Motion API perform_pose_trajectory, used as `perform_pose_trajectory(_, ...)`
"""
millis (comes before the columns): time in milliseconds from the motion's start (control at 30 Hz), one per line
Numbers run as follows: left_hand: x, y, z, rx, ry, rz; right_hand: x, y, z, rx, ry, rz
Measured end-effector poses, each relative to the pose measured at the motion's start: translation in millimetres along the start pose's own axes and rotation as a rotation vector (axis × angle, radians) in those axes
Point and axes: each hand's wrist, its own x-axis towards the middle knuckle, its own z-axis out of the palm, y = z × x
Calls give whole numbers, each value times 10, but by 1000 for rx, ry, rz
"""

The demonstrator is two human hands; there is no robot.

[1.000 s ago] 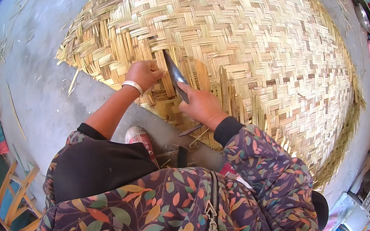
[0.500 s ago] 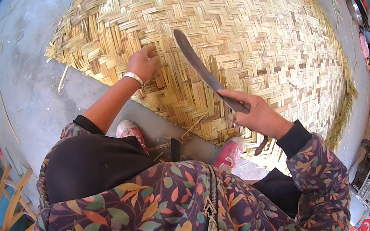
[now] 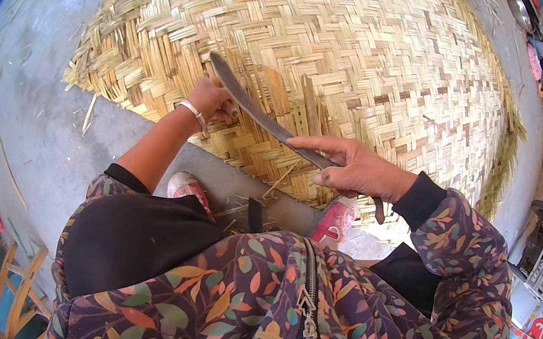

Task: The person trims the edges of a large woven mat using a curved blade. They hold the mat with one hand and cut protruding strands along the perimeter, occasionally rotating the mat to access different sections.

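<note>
Concrete floor [image 3: 33, 94], grey, strewn with bamboo slivers. Woven bamboo mat [image 3: 377, 51], large, laid flat on it, near edge frayed. Left hand [image 3: 210, 98], bangle at wrist, fingers curled, pressing loose strips at the mat's near edge. Curved knife [image 3: 253, 109], dark blade slanting from beside the left hand toward the right. Right hand [image 3: 356, 169], closed around the knife handle. Pink shoes [image 3: 335, 220] below, touching the mat's edge.

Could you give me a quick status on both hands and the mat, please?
Right hand gripping long curved knife. Left hand pressed on woven bamboo mat near blade tip. Loose splinters at mat's edge.
</note>
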Motion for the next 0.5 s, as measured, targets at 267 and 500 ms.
perform_pose_trajectory(267, -157, -104, 141, 39, 243, 51, 270, 120, 39, 241, -107, 75)
perform_pose_trajectory(500, -149, -287, 55, -32, 195, 149, 505, 145, -5, -62, 134, 113)
